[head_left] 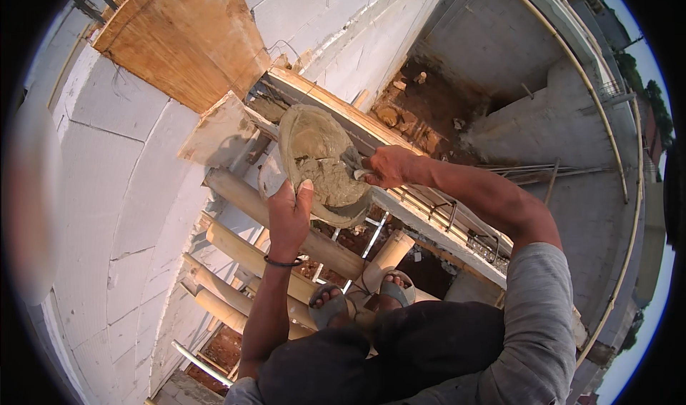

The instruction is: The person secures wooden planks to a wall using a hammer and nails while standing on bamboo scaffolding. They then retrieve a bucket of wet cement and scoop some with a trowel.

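A round, mortar-crusted basin (pixel 287 144) is tilted in front of me, with wet grey mortar (pixel 323 182) inside. My left hand (pixel 291 216) is closed on its near rim, thumb on the inner side and fingers hidden behind the wall. Over the right side of the basin, my right hand (pixel 393 167) is wrapped round the handle of what looks like a trowel (pixel 351 161). The tool's front end sits at the mortar's edge and is partly hidden.
My sandalled feet (pixel 332 305) stand on bamboo poles (pixel 325 246) with gaps below. A pale block wall (pixel 100 173) rises at left, beside a plywood panel (pixel 189 37). Boards with steel bars (pixel 457 226) cross to the right. Beyond them lies a pit with reddish soil (pixel 421 116).
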Available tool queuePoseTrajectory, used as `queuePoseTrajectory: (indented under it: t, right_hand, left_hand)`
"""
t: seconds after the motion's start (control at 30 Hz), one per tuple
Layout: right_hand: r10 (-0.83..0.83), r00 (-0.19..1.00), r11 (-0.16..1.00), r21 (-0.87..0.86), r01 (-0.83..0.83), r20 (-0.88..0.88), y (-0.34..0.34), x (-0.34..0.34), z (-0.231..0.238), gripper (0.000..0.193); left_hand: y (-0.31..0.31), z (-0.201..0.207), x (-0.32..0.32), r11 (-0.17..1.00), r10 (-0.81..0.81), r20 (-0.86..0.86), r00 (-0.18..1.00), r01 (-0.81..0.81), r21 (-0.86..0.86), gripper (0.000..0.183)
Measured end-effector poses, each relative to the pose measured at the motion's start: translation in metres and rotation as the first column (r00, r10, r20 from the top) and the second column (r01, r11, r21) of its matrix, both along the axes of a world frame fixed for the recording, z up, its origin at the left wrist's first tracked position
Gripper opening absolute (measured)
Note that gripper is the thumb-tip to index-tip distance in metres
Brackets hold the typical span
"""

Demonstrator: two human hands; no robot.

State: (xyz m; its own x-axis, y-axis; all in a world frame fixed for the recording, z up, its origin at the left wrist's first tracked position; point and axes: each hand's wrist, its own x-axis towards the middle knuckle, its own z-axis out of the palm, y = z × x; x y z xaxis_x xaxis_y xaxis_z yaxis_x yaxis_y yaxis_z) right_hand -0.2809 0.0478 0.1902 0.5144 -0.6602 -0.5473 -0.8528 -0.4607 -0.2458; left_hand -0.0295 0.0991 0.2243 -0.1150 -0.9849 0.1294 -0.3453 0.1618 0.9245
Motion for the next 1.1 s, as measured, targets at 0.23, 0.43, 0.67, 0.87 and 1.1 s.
queuePoseTrajectory:
  t: [0.23, 0.43, 0.67, 0.87, 1.1]
  right_hand:
    - [-0.188, 0.939, 0.981, 0.093, 0.168, 0.287, 0.038, 0.002, -0.002, 0.037]
    - [-0.276, 0.909, 0.961, 0.123, 0.249, 0.313, 0.024, 0.007, 0.031, 0.038]
    - [-0.565, 0.816, 0.780, 0.403, 0.480, 0.121, -0.008, 0.011, 0.101, 0.042]
    - [-0.516, 0.847, 0.854, 0.145, 0.499, 0.128, -0.053, 0.040, 0.127, 0.043]
    - [-0.372, 0.881, 0.889, -0.161, 0.429, 0.294, -0.099, 0.148, 0.063, 0.027]
  left_hand:
    - [0.010, -0.015, 0.012, 0.984, 0.118, -0.029, 0.993, -0.113, 0.137, 0.029]
    - [0.014, -0.026, 0.021, 0.895, 0.372, -0.356, 0.857, -0.228, 0.384, 0.029]
    - [0.029, -0.028, 0.021, 0.746, 0.584, -0.484, 0.652, -0.197, 0.636, 0.026]
    - [0.032, -0.052, 0.024, 0.771, 0.577, -0.559, 0.595, -0.172, 0.614, 0.023]
    - [0.035, -0.048, 0.021, 0.783, 0.551, -0.529, 0.646, -0.179, 0.596, 0.022]
